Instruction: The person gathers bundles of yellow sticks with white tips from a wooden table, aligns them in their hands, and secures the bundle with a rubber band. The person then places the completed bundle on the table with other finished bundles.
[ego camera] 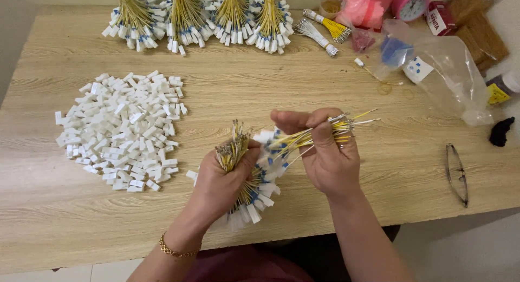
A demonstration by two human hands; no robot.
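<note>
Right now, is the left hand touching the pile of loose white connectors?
Apart. The head view shows bare table between the left hand and the white connector pile.

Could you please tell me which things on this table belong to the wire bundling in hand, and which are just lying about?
In use: left hand and right hand gripping wire bundles; white connector pile; finished bundles.

Lying about: eyeglasses; pink alarm clock; clear plastic bag; black scrap.

Wire bundles (254, 174) in both hands
</note>
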